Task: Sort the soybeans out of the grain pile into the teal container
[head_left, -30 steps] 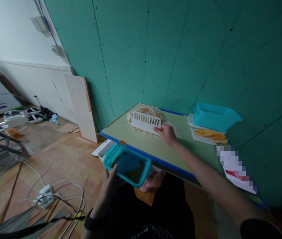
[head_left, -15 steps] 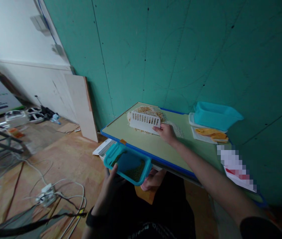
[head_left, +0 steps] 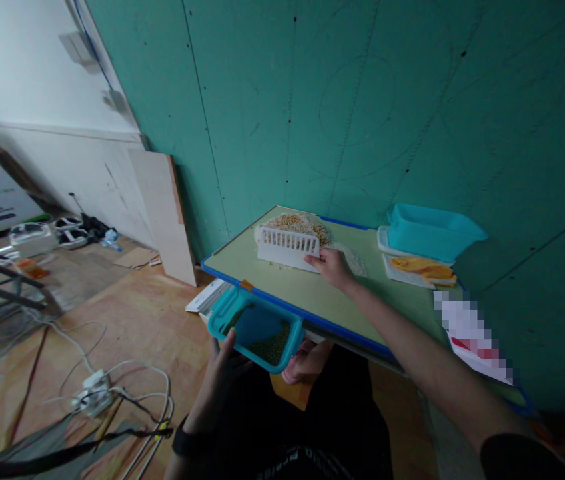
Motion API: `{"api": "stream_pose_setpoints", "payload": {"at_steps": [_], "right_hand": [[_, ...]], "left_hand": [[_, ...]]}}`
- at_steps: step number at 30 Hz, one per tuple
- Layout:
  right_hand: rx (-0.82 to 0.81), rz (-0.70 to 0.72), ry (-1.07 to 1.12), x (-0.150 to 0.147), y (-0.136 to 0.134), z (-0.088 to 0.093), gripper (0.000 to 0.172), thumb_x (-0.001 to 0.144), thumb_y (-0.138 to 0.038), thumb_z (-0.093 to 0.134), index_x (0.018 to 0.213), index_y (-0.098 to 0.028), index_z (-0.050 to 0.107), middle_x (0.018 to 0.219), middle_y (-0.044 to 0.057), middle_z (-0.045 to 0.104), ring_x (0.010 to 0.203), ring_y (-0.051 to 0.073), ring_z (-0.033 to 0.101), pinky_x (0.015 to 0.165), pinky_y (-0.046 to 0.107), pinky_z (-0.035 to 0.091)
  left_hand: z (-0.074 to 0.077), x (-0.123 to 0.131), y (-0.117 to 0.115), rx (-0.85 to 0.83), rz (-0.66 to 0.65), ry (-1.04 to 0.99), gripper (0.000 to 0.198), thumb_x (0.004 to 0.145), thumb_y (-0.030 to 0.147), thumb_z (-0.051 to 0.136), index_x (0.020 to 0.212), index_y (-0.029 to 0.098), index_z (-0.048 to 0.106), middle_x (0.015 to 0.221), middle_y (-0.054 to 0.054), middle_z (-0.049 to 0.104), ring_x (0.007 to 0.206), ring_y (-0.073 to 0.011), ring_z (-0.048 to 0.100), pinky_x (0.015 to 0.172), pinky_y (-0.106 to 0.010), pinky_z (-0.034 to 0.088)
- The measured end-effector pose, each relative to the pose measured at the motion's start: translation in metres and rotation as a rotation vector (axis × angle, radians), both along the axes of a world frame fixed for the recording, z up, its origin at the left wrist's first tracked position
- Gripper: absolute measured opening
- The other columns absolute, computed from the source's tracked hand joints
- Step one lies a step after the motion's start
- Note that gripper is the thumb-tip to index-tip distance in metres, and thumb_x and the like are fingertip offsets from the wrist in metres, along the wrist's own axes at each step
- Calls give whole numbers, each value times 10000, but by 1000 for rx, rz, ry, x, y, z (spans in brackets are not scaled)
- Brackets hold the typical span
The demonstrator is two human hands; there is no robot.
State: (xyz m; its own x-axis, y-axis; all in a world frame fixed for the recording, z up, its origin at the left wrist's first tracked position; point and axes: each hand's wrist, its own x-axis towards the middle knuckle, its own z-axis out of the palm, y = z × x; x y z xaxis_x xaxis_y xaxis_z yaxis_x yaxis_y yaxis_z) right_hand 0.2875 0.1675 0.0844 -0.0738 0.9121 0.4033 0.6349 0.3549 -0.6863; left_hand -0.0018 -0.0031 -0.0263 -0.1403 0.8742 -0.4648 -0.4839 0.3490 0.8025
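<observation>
Nearest, one left hand (head_left: pixel 222 360) grasps one turquoise tray (head_left: pixel 261 325), its thumb over the near rim at the left; the other fingers are mostly hidden. The tray sits just below the table's near edge and holds two patches of small green beans (head_left: pixel 270 348), one along the left side, one at the near right.

Beyond it stands one green table (head_left: pixel 312 298) with blue edging. Over its left half, one right hand (head_left: pixel 333 267) pinches the right end of one white plate (head_left: pixel 287 255) with a single row of slots. The plate stands tilted at the near side of one heap of tan grains (head_left: pixel 290 220); one paler patch of grains (head_left: pixel 356 261) spreads to the right.

Farther right are one yellow cloth (head_left: pixel 420 268) and, behind it, one turquoise bin (head_left: pixel 430 233). Farthest is one green wall (head_left: pixel 307 100).
</observation>
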Motion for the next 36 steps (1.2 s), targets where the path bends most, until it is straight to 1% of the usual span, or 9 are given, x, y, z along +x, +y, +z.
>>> {"api": "stream_pose_setpoints", "payload": {"at_steps": [6, 9, 13, 16, 19, 23, 27, 30, 36], "right_hand": [[-3, 2, 1, -1, -1, -2, 187, 876, -349, 807, 870, -163, 829, 784, 82, 823, 783, 243, 759, 684, 285, 543], [-11, 11, 19, 0, 1, 0, 161, 875, -319, 804, 891, -162, 836, 850, 90, 841, 818, 260, 778, 716, 303, 564], [1, 14, 97, 9, 8, 4, 171, 892, -292, 783, 961, -148, 846, 968, 115, 855, 884, 287, 805, 777, 343, 600], [-18, 10, 151, 17, 16, 2, 156, 873, -274, 801, 948, -146, 847, 972, 116, 856, 907, 295, 815, 809, 363, 618], [-73, 58, 194, 21, 21, -2, 133, 841, -245, 824, 943, -163, 847, 972, 94, 859, 920, 289, 821, 827, 370, 633], [-110, 102, 220, 20, 22, -7, 125, 827, -238, 833, 934, -173, 845, 976, 86, 860, 935, 289, 822, 854, 394, 645], [-132, 144, 240, 18, 21, -8, 119, 838, -233, 825, 936, -168, 846, 995, 98, 858, 947, 294, 824, 883, 415, 648], [-123, 137, 240, 16, 20, -9, 126, 834, -240, 834, 936, -168, 846, 1006, 102, 858, 959, 301, 823, 881, 417, 649], [-114, 78, 231, 16, 23, -13, 123, 845, -256, 835, 919, -158, 837, 965, 105, 858, 932, 291, 822, 862, 401, 646]], "left_hand": [[3, 3, -1, -1, 7, 3, 936, 938, 544, 755, 1694, 401, 223, 1499, -172, 630, 1078, -317, 815, 962, -468, 658], [4, 4, -1, 1, 4, 20, 916, 960, 535, 727, 1696, 392, 199, 1496, -186, 620, 1090, -324, 808, 965, -483, 658], [3, 3, 0, -10, -1, 24, 968, 922, 583, 753, 1690, 434, 184, 1509, -174, 609, 1103, -346, 798, 953, -504, 659], [2, 2, 0, -11, -17, 44, 978, 920, 603, 744, 1693, 436, 168, 1491, -178, 619, 1067, -351, 803, 916, -524, 668], [0, 3, 1, -4, -10, 38, 953, 922, 605, 741, 1685, 453, 191, 1515, -158, 608, 1069, -329, 805, 937, -498, 666], [-1, 3, 1, -1, 13, 22, 966, 914, 573, 772, 1691, 448, 212, 1516, -160, 610, 1089, -323, 806, 964, -479, 661], [-3, 2, 2, -18, 3, 8, 917, 958, 541, 730, 1697, 422, 202, 1518, -178, 608, 1109, -330, 803, 965, -480, 663], [-4, 1, 2, -22, -5, 12, 914, 953, 556, 728, 1693, 430, 206, 1544, -174, 590, 1143, -335, 792, 977, -470, 658], [-9, -2, 3, -14, -12, 12, 1048, 863, 627, 801, 1698, 428, 199, 1546, -192, 588, 1142, -355, 792, 954, -478, 663]]}}
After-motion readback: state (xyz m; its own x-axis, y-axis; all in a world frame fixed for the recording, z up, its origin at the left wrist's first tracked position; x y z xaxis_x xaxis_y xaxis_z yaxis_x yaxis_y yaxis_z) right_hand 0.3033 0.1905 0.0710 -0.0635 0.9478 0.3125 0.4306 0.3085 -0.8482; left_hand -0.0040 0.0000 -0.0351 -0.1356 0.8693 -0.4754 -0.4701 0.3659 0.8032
